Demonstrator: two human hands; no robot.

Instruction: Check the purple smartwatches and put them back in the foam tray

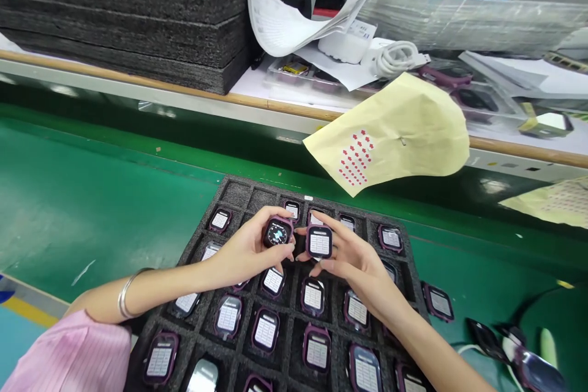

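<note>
My left hand (260,239) grips a purple-framed smartwatch body (278,233) whose dark screen is lit with a watch face. Close beside it, my right hand (351,251) pinches a second purple smartwatch body (319,241), which shows a pale screen or label with a grid of text. Both are held above a black foam tray (289,343) divided into square pockets. Many of the pockets hold similar purple watches, such as one watch (265,329) below my hands. My forearms cover parts of the tray.
One more watch (437,302) lies on the green mat (114,196) right of the tray. Cables and a dark glossy object (537,370) lie at lower right. On the shelf above are stacked black foam (138,18), papers and a coiled white cable (399,59). A yellow sheet (404,128) hangs over its edge.
</note>
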